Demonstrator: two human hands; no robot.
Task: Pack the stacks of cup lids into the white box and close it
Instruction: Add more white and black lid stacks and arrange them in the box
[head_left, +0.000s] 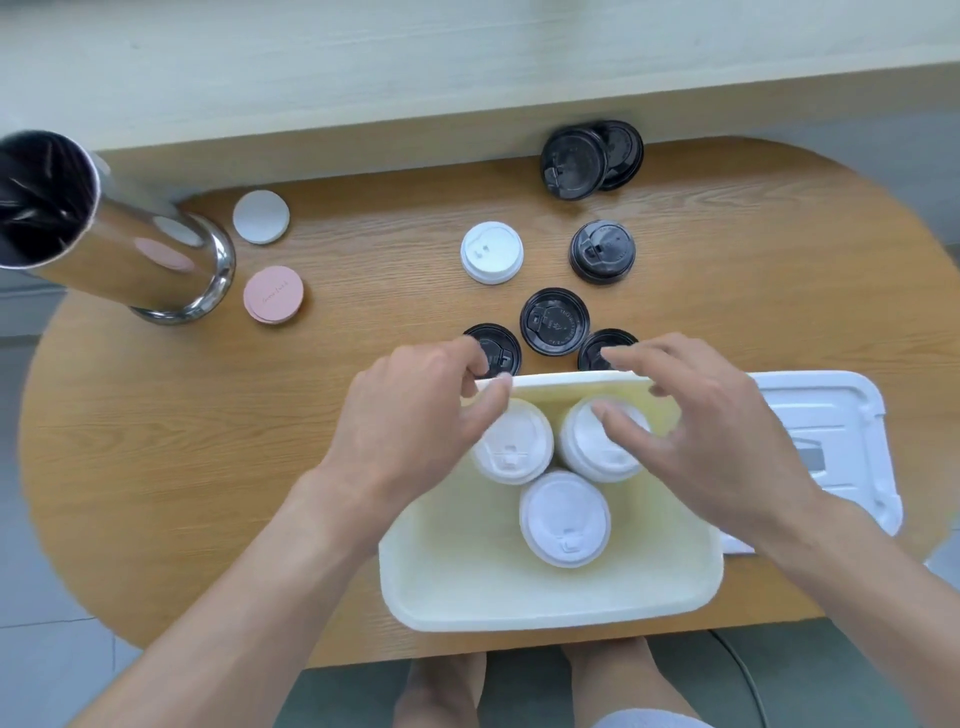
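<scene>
Three stacks of white plastic cup lids (565, 519) stand clustered at the far end of the open white rectangular box (545, 603) on the desk, leaving room for more. The left hand (415, 415) rests relaxed on the far-left stack; the right hand (696, 415), fingers spread, touches the far-right one (likely steadying them).

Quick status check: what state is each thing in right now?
White box: open, three white lid stacks inside.
Box lid: off, lying right of the box.
White lid stack: still on the table.
Black lid stack: still on the table.
Left hand: open.
Right hand: open.
</scene>
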